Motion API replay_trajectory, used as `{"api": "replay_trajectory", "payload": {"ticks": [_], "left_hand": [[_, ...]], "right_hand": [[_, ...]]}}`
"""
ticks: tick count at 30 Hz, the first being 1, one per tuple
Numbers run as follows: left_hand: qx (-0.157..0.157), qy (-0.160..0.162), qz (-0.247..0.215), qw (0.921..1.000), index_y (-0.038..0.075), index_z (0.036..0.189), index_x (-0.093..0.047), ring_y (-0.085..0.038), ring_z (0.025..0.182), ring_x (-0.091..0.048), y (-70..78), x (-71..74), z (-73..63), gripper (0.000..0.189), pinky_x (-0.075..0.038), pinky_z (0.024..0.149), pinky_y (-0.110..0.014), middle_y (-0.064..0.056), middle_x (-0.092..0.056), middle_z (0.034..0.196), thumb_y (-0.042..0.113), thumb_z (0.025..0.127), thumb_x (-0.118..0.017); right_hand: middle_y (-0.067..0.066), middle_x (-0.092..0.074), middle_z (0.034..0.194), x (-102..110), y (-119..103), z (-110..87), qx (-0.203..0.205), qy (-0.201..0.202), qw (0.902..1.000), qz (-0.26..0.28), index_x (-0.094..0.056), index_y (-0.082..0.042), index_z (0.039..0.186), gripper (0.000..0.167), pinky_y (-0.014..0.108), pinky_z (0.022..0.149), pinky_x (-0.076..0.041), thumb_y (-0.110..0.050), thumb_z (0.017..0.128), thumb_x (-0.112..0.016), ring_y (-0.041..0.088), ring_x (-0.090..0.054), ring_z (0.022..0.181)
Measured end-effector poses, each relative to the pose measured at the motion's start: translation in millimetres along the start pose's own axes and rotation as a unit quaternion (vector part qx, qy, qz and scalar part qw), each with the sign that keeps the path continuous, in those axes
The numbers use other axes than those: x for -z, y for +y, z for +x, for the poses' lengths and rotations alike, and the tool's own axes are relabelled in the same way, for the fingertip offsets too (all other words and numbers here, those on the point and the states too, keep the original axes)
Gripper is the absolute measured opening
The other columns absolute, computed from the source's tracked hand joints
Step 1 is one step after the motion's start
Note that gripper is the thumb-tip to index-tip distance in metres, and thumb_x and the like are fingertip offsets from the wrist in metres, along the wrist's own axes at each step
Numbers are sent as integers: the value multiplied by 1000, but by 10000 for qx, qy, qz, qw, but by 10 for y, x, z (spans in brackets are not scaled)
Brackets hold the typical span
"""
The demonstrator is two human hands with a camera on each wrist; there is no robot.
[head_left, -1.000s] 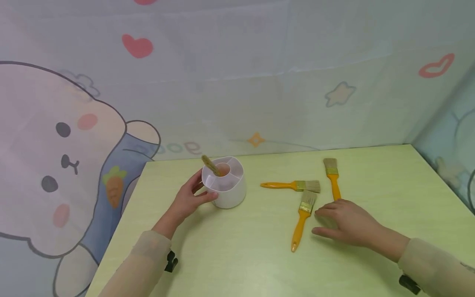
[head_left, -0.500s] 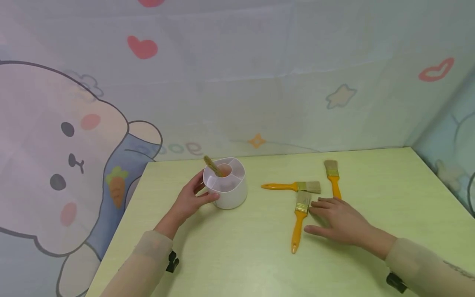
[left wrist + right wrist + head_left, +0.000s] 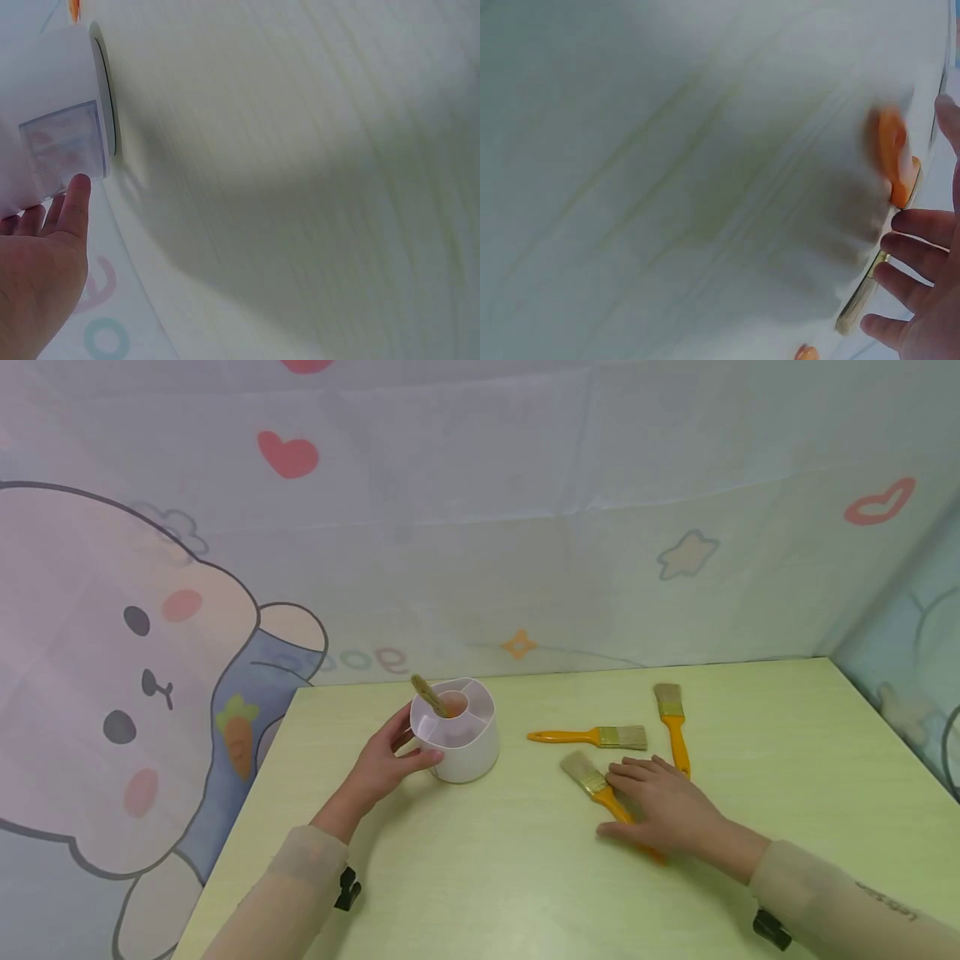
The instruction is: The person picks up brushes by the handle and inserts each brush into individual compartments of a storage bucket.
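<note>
My left hand (image 3: 378,768) grips the side of a white round divided holder (image 3: 468,756), thumb in front and fingers behind. In the left wrist view, fingers lie along the holder's wall (image 3: 52,82), near a clear panel. One brush (image 3: 430,696) leans up out of its middle cup. My right hand (image 3: 671,810) reaches over the orange handle of a paintbrush (image 3: 592,781), fingers mostly straight, covering part of that handle. The bristles point away to the left. In the right wrist view, my extended fingers (image 3: 915,255) overlap a brush, and an orange handle (image 3: 892,150) shows beyond them.
A second paintbrush (image 3: 577,737) lies sideways just behind. Another paintbrush (image 3: 672,722) points toward the back, its handle end close to my right fingertips. The pale green table (image 3: 480,877) meets a printed cloth (image 3: 480,568) at its back edge.
My right hand has moved left over the nearest paintbrush. That brush has turned, its bristles swinging left and its handle end right. The left hand and holder stay put.
</note>
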State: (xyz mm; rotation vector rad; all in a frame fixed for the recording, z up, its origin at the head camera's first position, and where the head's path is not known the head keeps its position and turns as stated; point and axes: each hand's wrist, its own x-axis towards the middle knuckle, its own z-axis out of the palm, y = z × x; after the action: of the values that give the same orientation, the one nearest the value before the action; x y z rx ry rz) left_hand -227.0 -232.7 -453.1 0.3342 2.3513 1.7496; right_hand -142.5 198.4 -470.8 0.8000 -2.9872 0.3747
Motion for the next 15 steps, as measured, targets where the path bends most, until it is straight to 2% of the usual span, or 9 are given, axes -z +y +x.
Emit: {"api": "replay_trajectory", "payload": {"ticks": [15], "left_hand": [[13, -16, 6, 10000, 15, 171, -25, -36, 159, -33, 13, 0, -15, 96, -42, 123, -48, -10, -32, 174, 12, 95, -83]], "right_hand": [[13, -73, 133, -64, 185, -22, 863, 627, 9942, -126, -78, -5, 125, 42, 66, 111, -49, -33, 95, -83, 40, -65, 126]]}}
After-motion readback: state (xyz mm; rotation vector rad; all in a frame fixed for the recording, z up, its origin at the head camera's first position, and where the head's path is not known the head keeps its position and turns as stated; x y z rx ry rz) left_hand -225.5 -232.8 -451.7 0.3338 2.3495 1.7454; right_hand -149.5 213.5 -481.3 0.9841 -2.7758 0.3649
